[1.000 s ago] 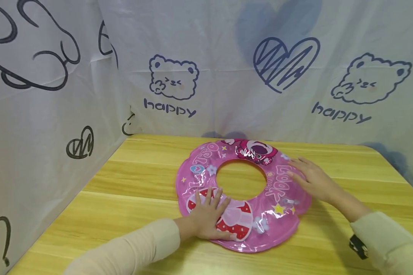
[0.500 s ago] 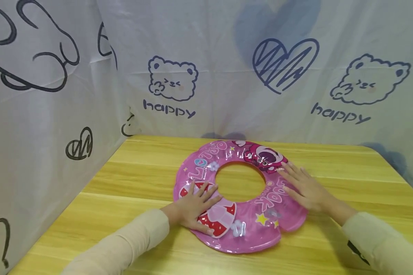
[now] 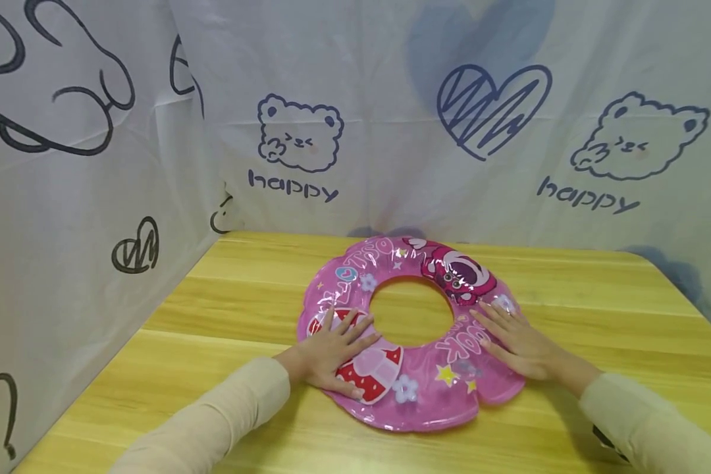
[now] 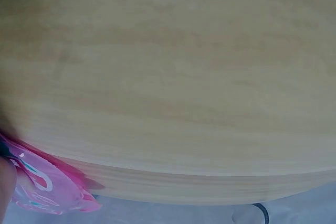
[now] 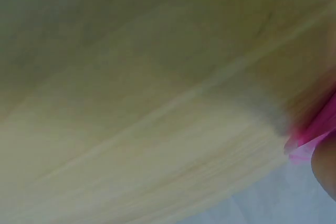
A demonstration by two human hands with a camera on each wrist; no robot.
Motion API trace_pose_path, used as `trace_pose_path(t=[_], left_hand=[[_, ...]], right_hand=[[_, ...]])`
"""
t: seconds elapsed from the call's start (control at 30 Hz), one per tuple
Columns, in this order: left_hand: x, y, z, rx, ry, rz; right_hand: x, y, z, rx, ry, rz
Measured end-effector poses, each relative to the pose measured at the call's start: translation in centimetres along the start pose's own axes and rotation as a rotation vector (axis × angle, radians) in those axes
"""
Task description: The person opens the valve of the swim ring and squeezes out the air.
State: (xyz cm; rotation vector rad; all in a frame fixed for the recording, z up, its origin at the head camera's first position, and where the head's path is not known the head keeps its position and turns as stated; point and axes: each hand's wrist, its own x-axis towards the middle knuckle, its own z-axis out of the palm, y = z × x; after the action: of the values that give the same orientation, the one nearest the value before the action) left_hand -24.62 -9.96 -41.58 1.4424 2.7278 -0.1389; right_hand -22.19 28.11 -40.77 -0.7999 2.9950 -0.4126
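A pink inflatable swim ring [image 3: 423, 401] lies flat on the wooden table, printed with a bear, letters, stars and a red-and-white bow. My left hand [image 3: 334, 352] rests on its left front part, fingers spread over the bow print. On the right side of the ring lies my right hand [image 3: 518, 345], fingers straight over the letters. The ring's front right edge has a notch. In the left wrist view a bit of the swim ring [image 4: 47, 184] shows at the lower left. The right wrist view catches a pink corner of the swim ring [image 5: 317, 129] beside a finger.
The yellow wood-grain table [image 3: 225, 296] reaches back to a white cloth [image 3: 391, 178] with drawn bears, hearts and the word "happy". Another white cloth [image 3: 65, 217] hangs along the left side. A dark item [image 3: 610, 442] shows under the right wrist.
The swim ring has turned clockwise under my hands; the bear print moved right and the bow moved left. My left hand shifted left, and my right hand came slightly nearer.
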Motion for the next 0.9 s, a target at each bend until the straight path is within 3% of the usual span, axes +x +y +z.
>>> trace_pose_path(t=[0.43,0.6,0.7,0.9], left_hand=[[0.0,-0.2,-0.1,0.038,0.003,-0.001],[0.2,-0.3,-0.3,0.034,0.013,0.002],[0.2,-0.4,-0.2,0.010,0.039,0.007],[-0.1,-1.1,0.0,-0.010,0.149,0.019]], right_hand=[[0.3,-0.4,0.6,0.004,-0.063,0.024],[0.3,-0.3,0.5,-0.049,-0.060,0.006],[0.3,-0.3,0.4,-0.080,-0.055,-0.007],[0.3,-0.7,0.1,-0.085,-0.070,0.007]])
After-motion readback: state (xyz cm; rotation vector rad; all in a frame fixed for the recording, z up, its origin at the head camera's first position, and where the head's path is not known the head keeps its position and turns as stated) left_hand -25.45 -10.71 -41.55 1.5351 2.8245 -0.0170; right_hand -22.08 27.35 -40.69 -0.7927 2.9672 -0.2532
